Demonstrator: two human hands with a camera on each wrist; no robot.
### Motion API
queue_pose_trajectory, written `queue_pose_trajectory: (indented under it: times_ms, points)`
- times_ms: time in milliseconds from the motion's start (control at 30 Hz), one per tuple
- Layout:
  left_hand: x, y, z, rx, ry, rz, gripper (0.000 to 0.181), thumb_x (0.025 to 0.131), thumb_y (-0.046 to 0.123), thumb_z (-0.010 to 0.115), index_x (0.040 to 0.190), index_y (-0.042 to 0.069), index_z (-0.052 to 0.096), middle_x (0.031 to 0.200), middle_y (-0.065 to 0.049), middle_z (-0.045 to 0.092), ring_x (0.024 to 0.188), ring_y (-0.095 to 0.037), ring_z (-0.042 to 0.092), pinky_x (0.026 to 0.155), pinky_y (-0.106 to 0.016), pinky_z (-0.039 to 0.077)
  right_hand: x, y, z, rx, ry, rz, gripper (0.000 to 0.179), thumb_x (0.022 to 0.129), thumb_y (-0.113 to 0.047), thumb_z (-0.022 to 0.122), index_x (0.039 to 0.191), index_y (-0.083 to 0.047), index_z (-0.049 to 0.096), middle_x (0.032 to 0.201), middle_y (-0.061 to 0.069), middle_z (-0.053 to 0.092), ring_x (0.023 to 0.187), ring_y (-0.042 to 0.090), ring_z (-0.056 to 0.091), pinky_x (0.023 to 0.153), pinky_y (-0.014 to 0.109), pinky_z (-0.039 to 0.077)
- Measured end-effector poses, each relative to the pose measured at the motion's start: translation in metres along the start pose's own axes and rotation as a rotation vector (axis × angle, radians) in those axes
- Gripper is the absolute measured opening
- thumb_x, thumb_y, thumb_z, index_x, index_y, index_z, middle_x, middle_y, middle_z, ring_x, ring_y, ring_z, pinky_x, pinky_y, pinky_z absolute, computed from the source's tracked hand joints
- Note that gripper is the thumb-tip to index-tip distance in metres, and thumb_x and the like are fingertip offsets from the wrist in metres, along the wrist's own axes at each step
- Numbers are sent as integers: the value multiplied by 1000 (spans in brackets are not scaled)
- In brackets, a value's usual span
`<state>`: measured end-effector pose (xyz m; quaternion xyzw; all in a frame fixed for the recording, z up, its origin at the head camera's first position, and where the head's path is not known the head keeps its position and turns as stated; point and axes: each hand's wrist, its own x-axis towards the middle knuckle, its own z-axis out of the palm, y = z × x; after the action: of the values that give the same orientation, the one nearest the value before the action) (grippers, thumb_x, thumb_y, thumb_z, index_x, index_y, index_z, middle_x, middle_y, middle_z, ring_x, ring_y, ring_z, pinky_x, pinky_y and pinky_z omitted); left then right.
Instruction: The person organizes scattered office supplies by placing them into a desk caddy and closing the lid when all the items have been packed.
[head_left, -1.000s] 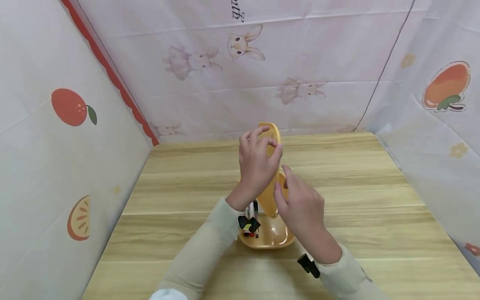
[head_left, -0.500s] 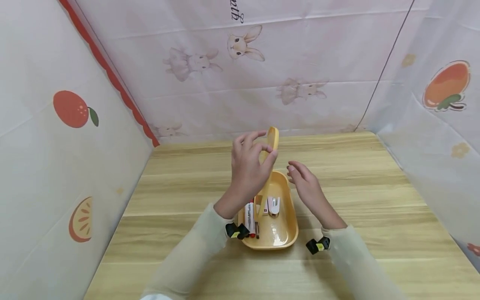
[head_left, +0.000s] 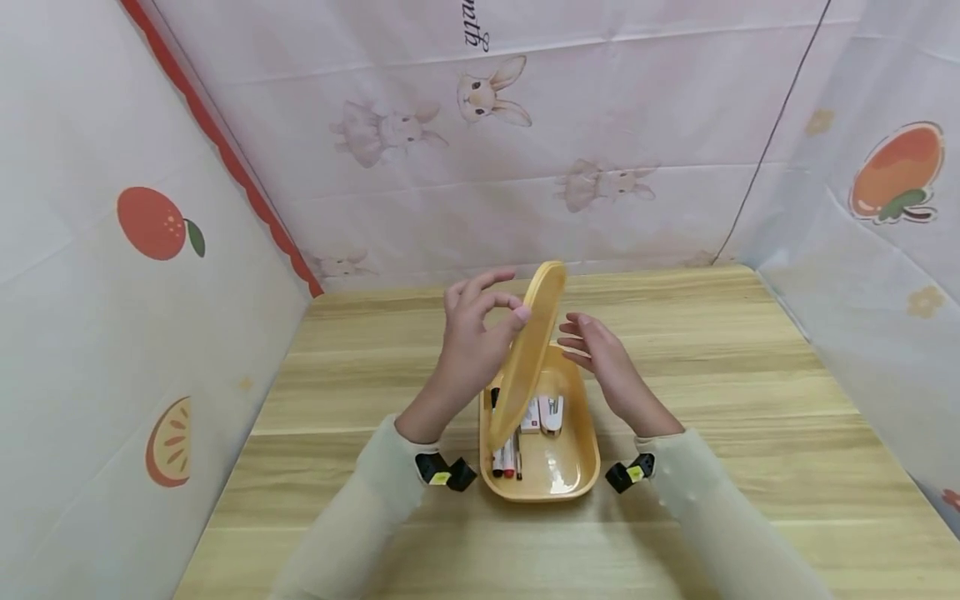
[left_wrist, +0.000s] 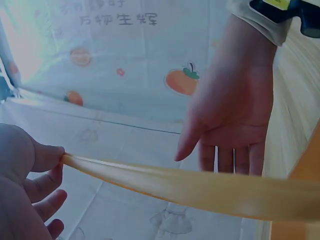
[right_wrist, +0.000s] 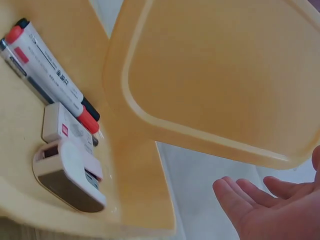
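Note:
My left hand [head_left: 472,346] pinches the edge of a yellow lid [head_left: 528,358] between thumb and index finger. The lid is tilted on its side above a yellow storage box [head_left: 573,471]. My right hand [head_left: 611,367] hovers to the lid's right, apart from it, with fingers extended. Inside the box, the right wrist view shows a red-capped marker [right_wrist: 52,80], a black-capped marker [right_wrist: 57,65], a slim pen [right_wrist: 35,85], a small white carton [right_wrist: 55,122] and a white stapler [right_wrist: 67,177]. In the head view the lid partly covers the markers.
The box stands on a wood-grain table [head_left: 360,417]. Printed fabric hangs behind it [head_left: 420,208] and along both sides. A black camera [head_left: 446,473] is strapped to the left wrist, another camera [head_left: 630,472] to the right.
My right hand has drawn away from the lid to the right. The left hand has moved left and nearer, turning the lid so its broad face shows on the right.

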<state>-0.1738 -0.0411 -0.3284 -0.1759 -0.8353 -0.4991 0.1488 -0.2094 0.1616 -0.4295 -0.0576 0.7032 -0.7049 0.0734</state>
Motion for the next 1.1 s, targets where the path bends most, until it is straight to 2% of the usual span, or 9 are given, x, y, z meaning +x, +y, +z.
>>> queue_pose_trajectory:
  times_ms: [100, 200, 433, 600, 733, 900, 967, 1100]
  points:
    - [-1, -3, -5, -57, -24, -57, 15, 97, 21, 68, 89, 9, 70, 144, 3, 54, 137, -19, 27, 112, -56, 28, 0, 2, 3, 27, -22, 16, 65, 109, -48, 29, 154, -1, 33, 151, 26, 46, 138, 39, 49, 114, 47, 41]
    - [-2, -7, -9, -73, -39, -91, 15, 97, 22, 68, 90, 9, 70, 143, 7, 54, 138, -18, 27, 113, -57, 27, 3, 5, 7, 58, -56, 34, 66, 109, -49, 28, 155, -1, 31, 152, 25, 46, 139, 39, 48, 116, 47, 38]
    - [-5, -10, -14, -87, -51, -83, 15, 97, 21, 68, 90, 8, 70, 145, 5, 53, 138, -19, 27, 112, -57, 27, 10, 11, 14, 131, -133, 74, 77, 106, -59, 27, 158, -2, 24, 157, 24, 39, 145, 40, 39, 119, 48, 33]
    - [-6, -10, -18, -122, -55, -94, 16, 97, 23, 68, 90, 9, 70, 145, 6, 53, 138, -18, 28, 113, -58, 26, 10, 8, 16, 136, -168, 78, 81, 104, -63, 26, 158, -3, 25, 155, 24, 42, 143, 38, 44, 118, 48, 35]
    - [-6, -17, -20, -129, -42, -112, 18, 97, 26, 68, 91, 9, 71, 144, 8, 54, 137, -17, 29, 113, -59, 25, 8, 7, 17, 134, -166, 75, 79, 104, -62, 25, 157, -3, 29, 150, 28, 47, 139, 40, 48, 115, 47, 39]
    - [-5, -28, -27, -131, -27, -128, 21, 97, 31, 68, 92, 10, 71, 144, 10, 54, 137, -18, 29, 112, -62, 26, 4, 6, 14, 88, -147, 64, 74, 107, -55, 23, 153, 2, 34, 146, 31, 50, 134, 42, 51, 113, 48, 41]
    - [-5, -33, -30, -137, -27, -137, 23, 97, 33, 68, 92, 11, 71, 145, 10, 54, 138, -18, 29, 112, -61, 26, 3, 6, 11, 38, -138, 59, 74, 108, -54, 24, 153, 3, 35, 145, 31, 51, 133, 42, 53, 112, 48, 43]
    - [-5, -45, -36, -155, -19, -159, 26, 98, 35, 66, 93, 10, 70, 146, 5, 53, 138, -19, 29, 112, -56, 27, -1, 3, 5, -32, -122, 61, 70, 108, -51, 26, 151, 3, 39, 140, 31, 54, 128, 40, 57, 110, 48, 45]
